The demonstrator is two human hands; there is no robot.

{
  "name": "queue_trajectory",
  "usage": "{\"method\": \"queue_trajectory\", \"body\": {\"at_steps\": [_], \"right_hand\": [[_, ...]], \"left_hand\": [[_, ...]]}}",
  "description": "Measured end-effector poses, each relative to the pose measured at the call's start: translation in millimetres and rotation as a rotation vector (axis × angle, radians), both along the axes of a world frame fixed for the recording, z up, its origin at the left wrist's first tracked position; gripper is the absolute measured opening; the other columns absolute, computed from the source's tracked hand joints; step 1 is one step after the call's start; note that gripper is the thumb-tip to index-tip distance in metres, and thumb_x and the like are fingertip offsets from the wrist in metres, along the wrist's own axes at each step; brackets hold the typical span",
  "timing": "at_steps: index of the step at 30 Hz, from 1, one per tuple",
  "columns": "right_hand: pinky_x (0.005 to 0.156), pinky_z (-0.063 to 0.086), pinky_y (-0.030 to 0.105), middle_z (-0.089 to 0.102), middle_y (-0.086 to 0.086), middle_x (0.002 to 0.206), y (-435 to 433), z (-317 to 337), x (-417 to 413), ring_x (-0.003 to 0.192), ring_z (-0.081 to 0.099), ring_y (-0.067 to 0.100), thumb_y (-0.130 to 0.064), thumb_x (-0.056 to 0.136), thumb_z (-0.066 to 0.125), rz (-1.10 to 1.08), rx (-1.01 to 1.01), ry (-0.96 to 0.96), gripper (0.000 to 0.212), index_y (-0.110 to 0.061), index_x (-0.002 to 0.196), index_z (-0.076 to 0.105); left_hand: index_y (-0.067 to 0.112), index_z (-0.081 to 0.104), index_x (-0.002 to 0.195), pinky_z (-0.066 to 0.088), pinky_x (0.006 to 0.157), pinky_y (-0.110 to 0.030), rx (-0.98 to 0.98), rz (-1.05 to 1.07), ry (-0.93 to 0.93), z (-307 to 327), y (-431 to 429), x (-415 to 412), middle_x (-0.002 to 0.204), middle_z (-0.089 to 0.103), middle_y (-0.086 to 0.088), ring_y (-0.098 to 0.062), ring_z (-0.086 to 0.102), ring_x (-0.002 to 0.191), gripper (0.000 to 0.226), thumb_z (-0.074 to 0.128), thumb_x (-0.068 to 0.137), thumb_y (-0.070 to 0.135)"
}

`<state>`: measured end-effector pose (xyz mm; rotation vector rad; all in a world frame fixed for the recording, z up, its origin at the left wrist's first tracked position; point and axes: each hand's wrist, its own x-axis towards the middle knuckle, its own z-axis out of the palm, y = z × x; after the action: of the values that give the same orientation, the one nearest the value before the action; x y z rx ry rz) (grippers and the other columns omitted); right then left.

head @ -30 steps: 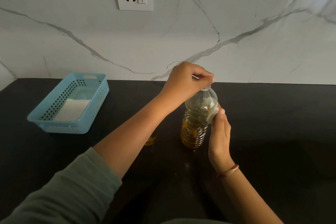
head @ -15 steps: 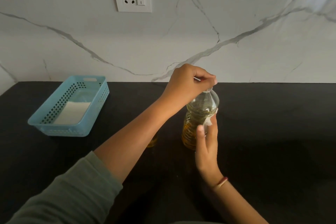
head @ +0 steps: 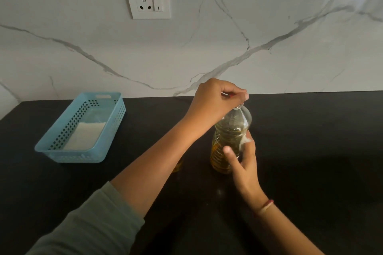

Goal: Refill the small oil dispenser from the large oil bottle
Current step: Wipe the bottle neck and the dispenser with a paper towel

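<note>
The large oil bottle [head: 230, 130], clear ribbed plastic holding golden oil in its lower part, stands upright on the black counter [head: 315, 151]. My left hand [head: 215, 99] reaches over from the left and grips the cap at the bottle's top, so the cap is hidden under my fingers. My right hand [head: 242, 163] wraps round the bottle's middle from the right, thumb across the front, with a small white scrap under the fingers. Only an amber sliver of the small oil dispenser [head: 177, 166] shows behind my left forearm.
A light blue perforated basket [head: 116, 118] with a white cloth [head: 85, 135] in it sits at the back left of the counter. A wall socket [head: 147, 0] is set in the marble backsplash behind.
My right hand slid down from the bottle's shoulder to its middle and closed round it. My left hand stayed on the cap.
</note>
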<state>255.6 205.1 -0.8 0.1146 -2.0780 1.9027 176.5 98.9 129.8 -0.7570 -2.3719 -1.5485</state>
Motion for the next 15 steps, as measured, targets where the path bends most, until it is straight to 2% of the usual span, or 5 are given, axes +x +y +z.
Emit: {"method": "queue_trajectory", "body": {"at_steps": [2, 6, 12, 13, 15], "right_hand": [[0.105, 0.041, 0.040, 0.039, -0.001, 0.142, -1.8, -0.9, -0.7, 0.130, 0.042, 0.013, -0.056, 0.072, 0.065, -0.010, 0.046, 0.002, 0.076, -0.034, 0.137, 0.034], [0.103, 0.044, 0.043, 0.053, -0.004, 0.130, 10.1, 24.0, -23.8, 0.119, 0.053, 0.010, -0.056, 0.064, 0.069, 0.079, 0.000, -0.085, 0.066, -0.042, 0.122, 0.042], [0.090, 0.048, 0.020, 0.058, -0.013, 0.125, 16.8, 22.3, -16.1, 0.116, 0.056, 0.002, -0.058, 0.059, 0.075, 0.156, -0.034, -0.070, 0.075, -0.041, 0.125, 0.043], [0.091, 0.047, 0.018, 0.057, -0.014, 0.128, 19.3, 23.0, -15.0, 0.118, 0.054, 0.002, -0.066, 0.061, 0.071, 0.183, -0.057, -0.072, 0.079, -0.038, 0.129, 0.041], [0.103, 0.040, 0.025, 0.052, -0.010, 0.137, 31.4, 27.9, -21.5, 0.128, 0.047, 0.007, -0.080, 0.071, 0.047, 0.271, -0.110, -0.093, 0.084, -0.029, 0.137, 0.039]], "left_hand": [[0.019, 0.076, 0.093, 0.052, 0.075, -0.012, 0.002, 0.002, 0.005, -0.1, -0.3, 0.2, 0.083, 0.066, 0.031, 0.006, 0.066, 0.079, 0.013, 0.072, 0.083, 0.027], [0.019, 0.076, 0.095, 0.053, 0.075, -0.014, 0.010, 0.010, 0.008, -0.9, -1.1, 0.4, 0.092, 0.071, 0.019, 0.005, 0.067, 0.081, 0.015, 0.071, 0.084, 0.028], [0.019, 0.076, 0.096, 0.054, 0.076, -0.014, -0.008, 0.013, 0.011, -1.0, -0.2, 0.6, 0.092, 0.068, 0.024, 0.004, 0.067, 0.082, 0.016, 0.071, 0.084, 0.029], [0.019, 0.076, 0.096, 0.054, 0.076, -0.015, -0.009, 0.012, 0.008, -0.9, -0.1, 0.1, 0.091, 0.066, 0.027, 0.004, 0.067, 0.082, 0.016, 0.071, 0.084, 0.029], [0.018, 0.076, 0.095, 0.054, 0.076, -0.015, -0.003, 0.010, 0.008, -0.7, -0.2, -0.5, 0.089, 0.064, 0.030, 0.004, 0.067, 0.080, 0.016, 0.072, 0.083, 0.028]]}}
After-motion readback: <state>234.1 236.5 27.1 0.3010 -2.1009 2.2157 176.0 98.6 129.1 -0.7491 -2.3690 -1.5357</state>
